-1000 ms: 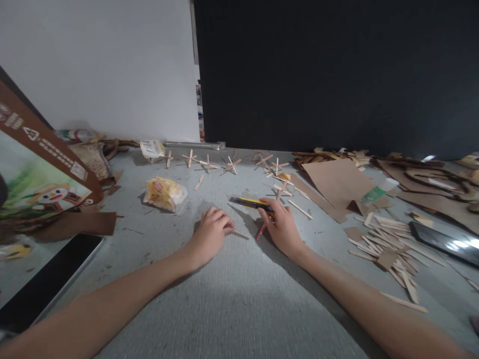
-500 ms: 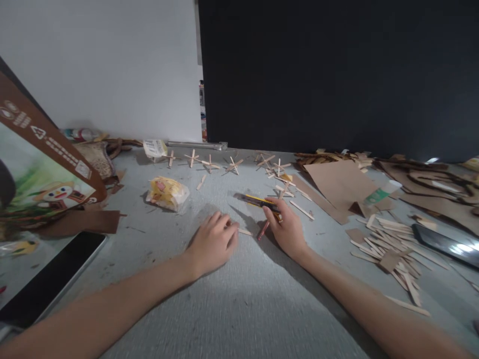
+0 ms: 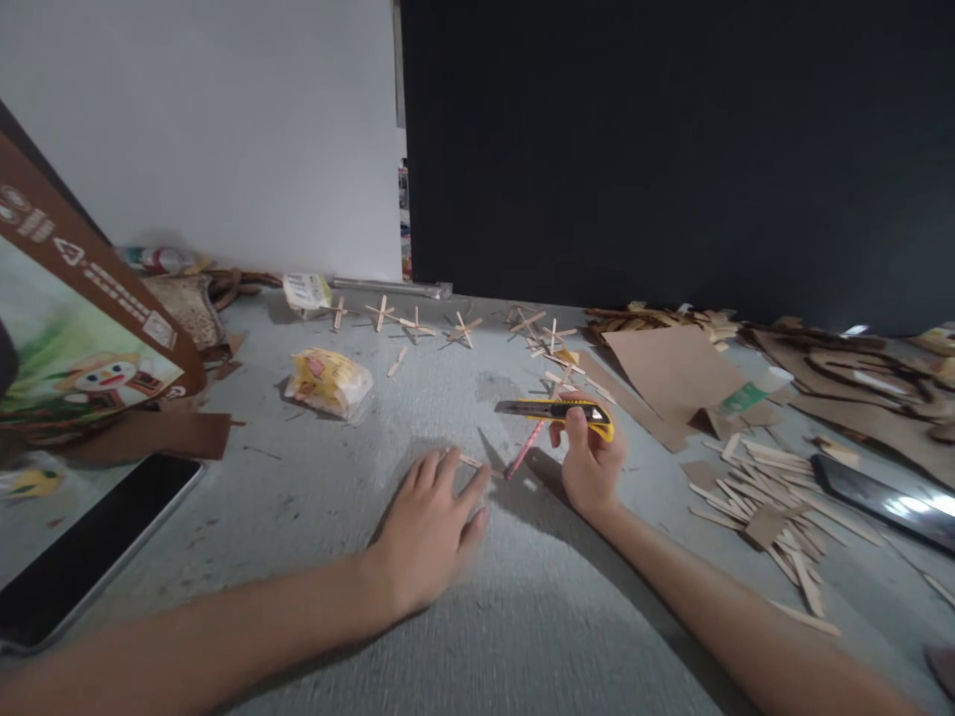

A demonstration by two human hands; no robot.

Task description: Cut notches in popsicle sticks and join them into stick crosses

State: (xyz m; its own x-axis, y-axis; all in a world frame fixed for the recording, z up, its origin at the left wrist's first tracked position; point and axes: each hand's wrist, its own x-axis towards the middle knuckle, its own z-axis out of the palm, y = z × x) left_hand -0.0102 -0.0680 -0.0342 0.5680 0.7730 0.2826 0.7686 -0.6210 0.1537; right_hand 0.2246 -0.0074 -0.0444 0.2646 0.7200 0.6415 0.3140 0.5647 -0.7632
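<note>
My right hand [image 3: 593, 462] is closed round a yellow and black utility knife [image 3: 589, 413], its blade pointing left above the table. A slim red-pink pen or pencil [image 3: 526, 450] also slants down from this hand, its lower end at the tabletop. Beside it my left hand [image 3: 437, 527] lies palm down with fingers stretched and apart. Its fingertips rest at a small wooden craft stick [image 3: 472, 460], which they partly cover. Several crossed-stick pieces [image 3: 464, 330] stand in a row farther back.
Loose craft sticks [image 3: 776, 497] are heaped at the right beside a dark phone [image 3: 880, 502]. A glue stick [image 3: 757, 388] and cardboard [image 3: 664, 373] lie behind them. At the left are a yellow packet [image 3: 328, 383], another phone [image 3: 96, 547] and a printed paper bag [image 3: 82, 328].
My right hand has turned and moved slightly right, carrying the knife and exposing more of the red-pink pen or pencil. My left hand's fingers have straightened and spread at the craft stick.
</note>
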